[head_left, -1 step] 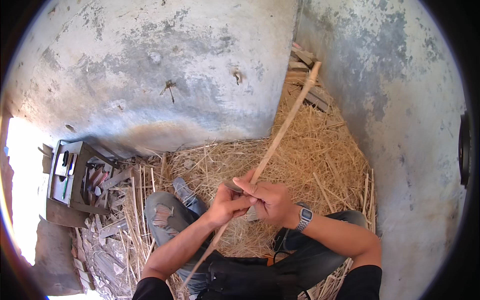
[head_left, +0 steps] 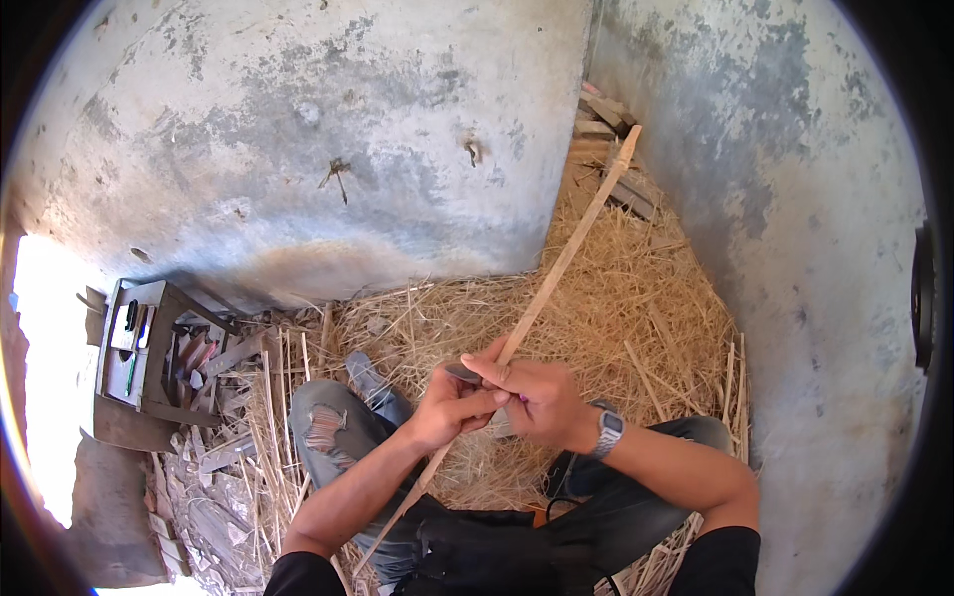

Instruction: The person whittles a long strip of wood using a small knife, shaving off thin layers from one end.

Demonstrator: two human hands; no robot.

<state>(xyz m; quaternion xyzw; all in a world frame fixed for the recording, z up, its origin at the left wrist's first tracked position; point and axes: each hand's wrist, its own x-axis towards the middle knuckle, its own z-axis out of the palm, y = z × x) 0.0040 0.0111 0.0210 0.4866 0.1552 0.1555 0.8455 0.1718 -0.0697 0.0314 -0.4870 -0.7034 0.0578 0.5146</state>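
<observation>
Both hands meet near the middle of the view, above the person's lap. The left hand (head_left: 449, 405) is closed around a long thin wooden stick (head_left: 566, 253), and the right hand (head_left: 532, 395), with a wristwatch (head_left: 607, 432) on its wrist, is curled over the same stick just beside it, the fingers of the two hands touching. A small grey blade-like piece (head_left: 463, 372) shows at the top of the left hand; what it is cannot be told. The stick runs from the near left, past the left forearm, up through the hands and on to the far right, where its tip reaches a pile of wood scraps (head_left: 611, 124) in the corner of two stained concrete walls (head_left: 298, 149). Straw (head_left: 636, 308) covers the floor under and beyond the hands. The person's knee in torn jeans (head_left: 328, 422) lies left of the hands. Well apart on the far left stands a small wooden tool tray (head_left: 134, 343), with loose slats and debris (head_left: 224, 397) between it and the knee.
</observation>
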